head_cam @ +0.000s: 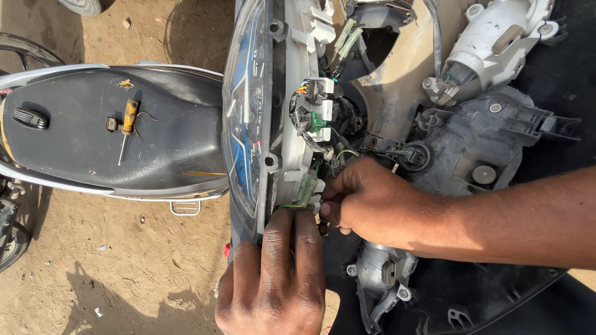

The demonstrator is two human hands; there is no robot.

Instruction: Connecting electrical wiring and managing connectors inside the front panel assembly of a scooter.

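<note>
We are pinching one green plug (307,187) at the back edge of the meter panel (248,111), left hand (273,279) fingertips closed under it, right hand (366,198) closed on its wires. One screwdriver (127,124) is lying mid-seat (93,133); two grey housings (496,43) are sitting beyond.

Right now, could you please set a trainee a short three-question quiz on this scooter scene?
1. True or false: the screwdriver lies on the seat.
2. What do both hands pinch? A) a green connector B) the tyre C) the screwdriver
3. Which hand reaches in from the picture's right edge?

Key:
1. True.
2. A: the left hand and right hand meet at the green connector behind the speedometer.
3. The right hand.
</note>
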